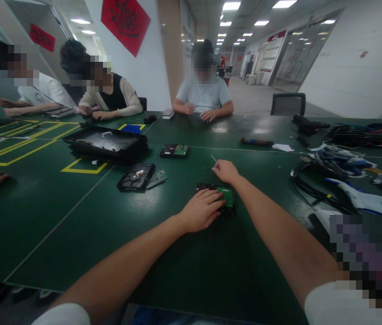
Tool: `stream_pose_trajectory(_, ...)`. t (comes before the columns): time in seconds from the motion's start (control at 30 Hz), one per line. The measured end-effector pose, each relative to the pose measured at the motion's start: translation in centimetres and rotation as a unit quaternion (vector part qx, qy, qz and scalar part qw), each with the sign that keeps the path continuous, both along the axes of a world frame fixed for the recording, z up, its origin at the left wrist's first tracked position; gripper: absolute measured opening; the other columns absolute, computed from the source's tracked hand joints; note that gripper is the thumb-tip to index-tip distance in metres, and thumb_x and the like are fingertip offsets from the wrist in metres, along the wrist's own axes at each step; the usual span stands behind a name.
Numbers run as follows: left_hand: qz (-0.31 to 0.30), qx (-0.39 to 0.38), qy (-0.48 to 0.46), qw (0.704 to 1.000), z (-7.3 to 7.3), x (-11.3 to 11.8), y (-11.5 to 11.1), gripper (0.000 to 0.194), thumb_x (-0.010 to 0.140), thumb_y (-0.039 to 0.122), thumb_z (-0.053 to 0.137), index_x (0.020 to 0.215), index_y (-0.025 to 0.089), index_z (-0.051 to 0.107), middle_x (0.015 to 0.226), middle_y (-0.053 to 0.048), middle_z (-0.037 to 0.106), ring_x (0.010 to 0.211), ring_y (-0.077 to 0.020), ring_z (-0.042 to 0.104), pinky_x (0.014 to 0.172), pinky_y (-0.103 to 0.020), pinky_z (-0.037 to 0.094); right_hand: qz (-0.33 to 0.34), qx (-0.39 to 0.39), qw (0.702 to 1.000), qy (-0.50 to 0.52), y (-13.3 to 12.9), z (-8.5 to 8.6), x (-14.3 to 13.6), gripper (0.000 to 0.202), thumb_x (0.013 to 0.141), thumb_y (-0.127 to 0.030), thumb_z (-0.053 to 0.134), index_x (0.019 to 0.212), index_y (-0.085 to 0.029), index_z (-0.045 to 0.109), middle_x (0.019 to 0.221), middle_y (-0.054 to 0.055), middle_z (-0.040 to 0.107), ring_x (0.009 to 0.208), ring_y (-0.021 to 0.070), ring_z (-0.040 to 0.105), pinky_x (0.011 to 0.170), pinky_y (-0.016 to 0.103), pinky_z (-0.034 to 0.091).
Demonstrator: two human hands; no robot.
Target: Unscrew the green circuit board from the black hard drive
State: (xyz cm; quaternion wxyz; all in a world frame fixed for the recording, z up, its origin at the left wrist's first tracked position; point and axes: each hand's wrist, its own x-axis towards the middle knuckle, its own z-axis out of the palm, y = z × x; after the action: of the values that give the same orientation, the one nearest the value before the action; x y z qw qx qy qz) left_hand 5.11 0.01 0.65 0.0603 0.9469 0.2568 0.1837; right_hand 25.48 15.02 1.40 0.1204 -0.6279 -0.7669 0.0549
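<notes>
Toward the left of the green table (86,243), a black tray (106,142) lies near a black drive casing (137,177). Farther right sits another drive (174,150). Near the centre, the left hand (202,210) rests spread, ungripping, on a hard drive (230,198) with a green board. Just beyond, the right hand (226,171) pinches a thin tool (213,158). Tangled cables (340,162) lie at far right.

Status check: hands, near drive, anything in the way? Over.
Left hand on near drive, partly covering it. Right hand beyond it, pinching thin tool. Nothing loose seen on drive's uncovered part.
</notes>
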Motion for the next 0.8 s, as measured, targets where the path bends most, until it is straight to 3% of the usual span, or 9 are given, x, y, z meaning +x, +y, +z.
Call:
stream_pose_trajectory(0.27,-0.011,-0.004,-0.008,1.000,-0.1,-0.1,0.2,0.046,0.105,0.035,0.053,0.149,0.022,0.055,0.158,-0.013,0.056,0.151,-0.0303,0.047,0.126,-0.054,0.038,-0.004,-0.004,1.000,-0.008,0.9,0.5,-4.4,0.044,0.104,-0.057,0.054,0.116,-0.017,0.069,0.118,0.019,0.075,0.108,0.0282,0.072,0.091,0.036,0.052)
stream_pose_trajectory(0.43,-0.013,-0.007,-0.008,1.000,-0.1,-0.1,0.2,0.046,0.106,0.035,0.051,0.149,0.021,0.055,0.158,-0.013,0.055,0.151,-0.0311,0.047,0.125,-0.055,0.039,-0.022,-0.002,1.000,-0.021,1.3,0.2,-5.3,0.038,0.105,-0.045,0.053,0.122,-0.014,0.067,0.121,0.023,0.073,0.113,0.0338,0.072,0.093,0.042,0.053)
stream_pose_trajectory(0.6,-0.009,-0.008,-0.005,1.000,0.0,-0.1,0.1,0.046,0.105,0.035,0.053,0.149,0.022,0.055,0.159,-0.013,0.055,0.152,-0.0307,0.047,0.126,-0.056,0.038,-0.043,0.002,0.999,-0.026,0.8,-0.1,-3.7,0.035,0.105,-0.037,0.051,0.126,-0.012,0.065,0.121,0.025,0.072,0.113,0.0372,0.072,0.092,0.044,0.054)
stream_pose_trajectory(0.8,-0.004,-0.007,-0.001,1.000,0.0,0.0,0.1,0.046,0.105,0.036,0.053,0.148,0.022,0.056,0.160,-0.012,0.054,0.152,-0.0303,0.046,0.126,-0.055,0.037,-0.054,0.000,0.998,-0.021,0.1,0.0,0.3,0.031,0.105,-0.038,0.054,0.118,-0.015,0.070,0.117,0.022,0.075,0.108,0.0330,0.073,0.089,0.038,0.052)
